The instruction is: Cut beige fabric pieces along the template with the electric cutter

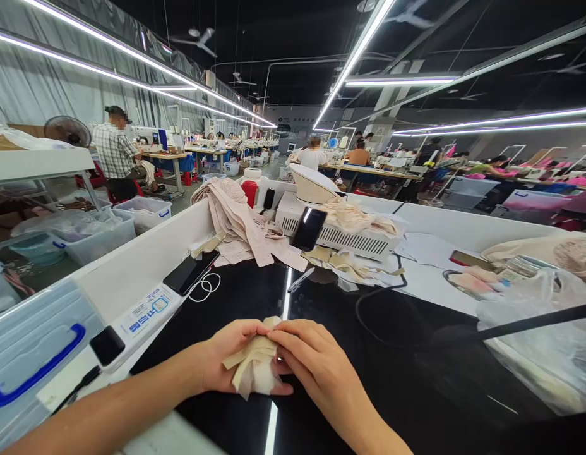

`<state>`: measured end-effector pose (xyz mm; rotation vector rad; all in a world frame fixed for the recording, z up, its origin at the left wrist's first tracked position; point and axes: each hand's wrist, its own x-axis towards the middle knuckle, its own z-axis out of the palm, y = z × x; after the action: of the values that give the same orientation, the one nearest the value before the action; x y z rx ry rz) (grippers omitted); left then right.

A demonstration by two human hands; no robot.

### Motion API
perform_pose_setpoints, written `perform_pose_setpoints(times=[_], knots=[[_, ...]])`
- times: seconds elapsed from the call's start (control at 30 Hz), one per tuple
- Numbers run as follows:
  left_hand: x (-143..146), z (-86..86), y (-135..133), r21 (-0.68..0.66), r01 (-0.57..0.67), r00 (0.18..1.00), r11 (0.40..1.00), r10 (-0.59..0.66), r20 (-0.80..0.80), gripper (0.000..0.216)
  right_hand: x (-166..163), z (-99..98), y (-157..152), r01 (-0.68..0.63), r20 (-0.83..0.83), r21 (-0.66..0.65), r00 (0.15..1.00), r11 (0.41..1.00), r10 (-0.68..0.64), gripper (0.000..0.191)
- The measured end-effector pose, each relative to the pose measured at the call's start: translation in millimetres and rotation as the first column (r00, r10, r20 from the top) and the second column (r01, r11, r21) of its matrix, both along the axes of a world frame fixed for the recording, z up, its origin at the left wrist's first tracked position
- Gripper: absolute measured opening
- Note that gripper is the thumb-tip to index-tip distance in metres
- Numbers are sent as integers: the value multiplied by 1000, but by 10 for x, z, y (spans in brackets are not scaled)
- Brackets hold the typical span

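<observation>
A small folded piece of beige fabric (255,370) is held just above a glossy black worktable (369,354), close to its near edge. My left hand (229,360) grips the piece from the left, fingers curled under it. My right hand (316,363) presses on its top right, fingers closed over the cloth. Further back lies a heap of beige fabric strips (240,224), and more cut beige pieces (350,262) sit by a white machine (331,230).
A phone (308,229) leans on the white machine; another phone (189,273) lies on the white ledge beside a coiled white cord (205,287). Clear plastic bins (32,360) stand left, bagged goods (539,297) right. Other workers sit at distant tables.
</observation>
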<state>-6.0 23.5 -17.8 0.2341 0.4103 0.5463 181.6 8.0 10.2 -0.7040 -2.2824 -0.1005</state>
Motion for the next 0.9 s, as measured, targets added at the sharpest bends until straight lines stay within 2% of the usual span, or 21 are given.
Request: perform_pose_setpoints(times=[0.1,0.2,0.33,0.43,0.53,0.63,0.77,0.83,0.9], knots=[[3,19,-7,17,27,1000,999,-27,8,18,4,-1,0,-18,-41,-141,999,990,13,24],[2,35,-13,37,70,997,997,-71,26,20,-17,46,0,-19,-61,-299,998,954,1,26],[-7,14,-2,92,126,989,988,-132,70,21,-59,141,35,-43,-87,-479,996,877,2,23],[-14,-16,9,107,171,981,979,-179,70,31,-81,173,68,-53,-109,-578,994,814,-13,18],[-20,-15,3,141,215,974,966,-223,39,45,-91,161,82,-57,-151,-614,987,787,-47,21],[-26,2,-10,211,231,972,950,-234,-13,55,-88,151,74,-55,-218,-616,970,786,-103,20],[-12,-10,-11,233,275,961,933,-257,-106,53,-50,180,48,23,-258,-606,940,795,-223,20],[9,-19,-18,199,267,957,943,-235,-171,49,-6,201,26,70,-281,-582,918,810,-281,23],[29,-15,-36,219,197,961,956,-143,-238,46,53,216,-13,113,-302,-558,895,822,-328,23]])
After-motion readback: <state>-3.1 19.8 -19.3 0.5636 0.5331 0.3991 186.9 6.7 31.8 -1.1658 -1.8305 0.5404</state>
